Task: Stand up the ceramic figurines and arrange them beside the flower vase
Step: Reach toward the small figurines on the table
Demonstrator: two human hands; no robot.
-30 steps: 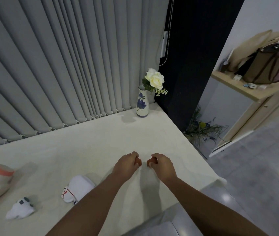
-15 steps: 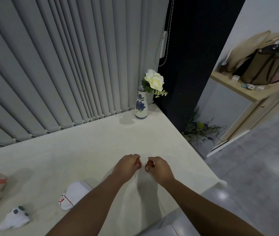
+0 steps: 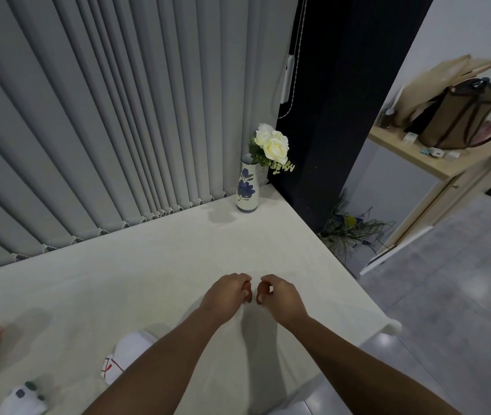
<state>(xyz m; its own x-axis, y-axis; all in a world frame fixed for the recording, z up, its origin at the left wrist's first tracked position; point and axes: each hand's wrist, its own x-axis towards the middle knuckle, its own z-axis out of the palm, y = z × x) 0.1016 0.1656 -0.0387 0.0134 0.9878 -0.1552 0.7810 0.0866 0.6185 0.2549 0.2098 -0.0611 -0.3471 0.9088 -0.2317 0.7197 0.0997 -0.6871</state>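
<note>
Lying on the table at the near left, well apart from the flower vase, the ceramic figurines look hard, smooth and breakable; I judge each is best taken around its body. Left hand and right hand are clenched, empty

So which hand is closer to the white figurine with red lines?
Left. The left hand is right of the red-lined figurine; the right hand is farther right again.

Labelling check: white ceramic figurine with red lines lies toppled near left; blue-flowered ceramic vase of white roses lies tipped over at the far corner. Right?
No: head view shows the blue-flowered ceramic vase standing upright there. The white ceramic figurine with red lines does lie toppled.
</note>
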